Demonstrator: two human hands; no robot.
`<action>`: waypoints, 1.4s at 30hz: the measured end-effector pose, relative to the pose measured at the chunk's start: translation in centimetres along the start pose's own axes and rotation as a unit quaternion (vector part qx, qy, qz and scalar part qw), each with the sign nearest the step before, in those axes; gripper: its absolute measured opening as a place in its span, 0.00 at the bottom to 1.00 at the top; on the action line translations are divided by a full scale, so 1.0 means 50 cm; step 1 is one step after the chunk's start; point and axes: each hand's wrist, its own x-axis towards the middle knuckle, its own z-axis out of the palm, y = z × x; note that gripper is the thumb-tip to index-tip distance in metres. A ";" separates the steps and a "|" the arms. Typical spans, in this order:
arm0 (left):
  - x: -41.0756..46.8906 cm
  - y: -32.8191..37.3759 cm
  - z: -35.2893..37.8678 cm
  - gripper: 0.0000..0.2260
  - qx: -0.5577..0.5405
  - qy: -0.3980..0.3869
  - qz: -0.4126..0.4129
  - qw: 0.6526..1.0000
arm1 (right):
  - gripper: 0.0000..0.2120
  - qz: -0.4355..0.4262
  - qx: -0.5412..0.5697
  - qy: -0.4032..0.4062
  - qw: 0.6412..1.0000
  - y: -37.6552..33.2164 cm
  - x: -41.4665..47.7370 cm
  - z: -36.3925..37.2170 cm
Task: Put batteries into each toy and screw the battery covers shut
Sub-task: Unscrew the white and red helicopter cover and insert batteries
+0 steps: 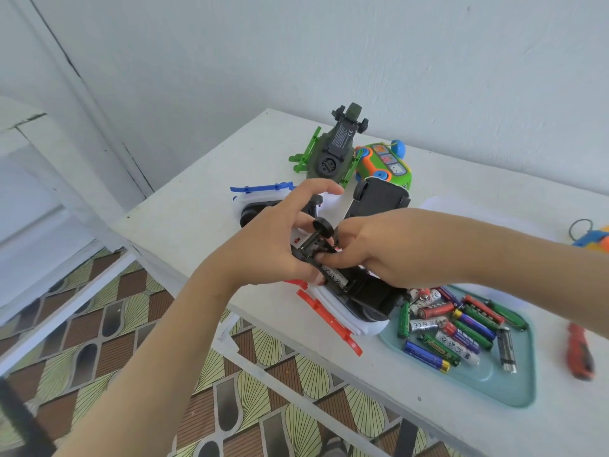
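Mid frame, the left hand (276, 239) grips the red and white toy (349, 311), upside down at the desk (197, 232) edge. The right hand (389, 249) curls its fingers on a battery (334, 275) in the open slot. Its cover looks not yet screwed on. Lower right, the tray (524, 390) holds spare batteries (461, 328)

Teal tray (514, 387); red screwdriver (580, 354)

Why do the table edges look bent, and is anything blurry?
Head view: the wide-angle lens bows the edge of the white table; soft, even light, faint shadows; the orange-handled screwdriver at the right is smeared, the held white-and-red plastic toy sharp.
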 end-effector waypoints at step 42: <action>0.036 -0.003 0.002 0.38 0.022 0.005 -0.060 0.998 | 0.13 0.156 0.122 0.019 0.980 -0.031 -0.184 0.198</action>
